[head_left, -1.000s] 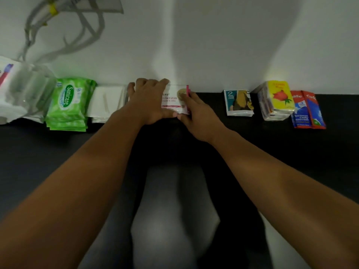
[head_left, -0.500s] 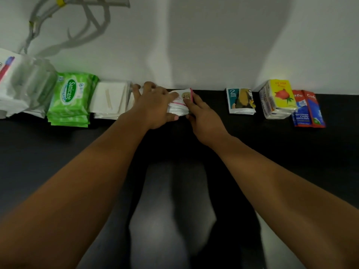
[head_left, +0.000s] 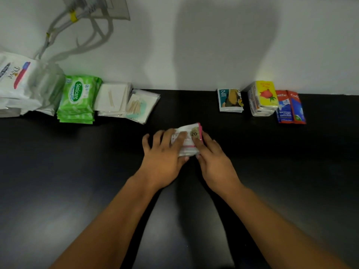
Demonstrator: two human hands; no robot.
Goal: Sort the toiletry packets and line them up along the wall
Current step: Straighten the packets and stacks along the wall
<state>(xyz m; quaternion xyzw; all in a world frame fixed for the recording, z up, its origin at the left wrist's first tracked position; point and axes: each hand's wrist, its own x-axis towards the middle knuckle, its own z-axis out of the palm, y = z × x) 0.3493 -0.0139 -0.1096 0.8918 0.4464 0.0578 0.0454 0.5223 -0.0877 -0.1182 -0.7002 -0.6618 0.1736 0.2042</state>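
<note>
A stack of white packets with pink edges (head_left: 191, 133) lies mid-counter, away from the wall. My left hand (head_left: 165, 150) covers its left part, fingers over the top and thumb under the near edge. My right hand (head_left: 211, 154) grips its right side, thumb on top. Along the wall from the left stand white Dove packets (head_left: 13, 82), clear packets (head_left: 47, 88), green Sanicare wipes (head_left: 77, 98), white toothpick packets (head_left: 112, 100), cotton bud packets (head_left: 139, 107), then a gap, teal sachets (head_left: 230, 100), yellow rose packets (head_left: 262, 98) and red-blue toothpaste sachets (head_left: 290, 109).
The black counter (head_left: 58, 171) meets a white wall (head_left: 174, 45). Grey cables (head_left: 81, 30) hang on the wall at the upper left.
Both hands have drawn the pink-edged stack back from the wall toward me, uncovering the cotton bud packets and leaving a gap in the row.
</note>
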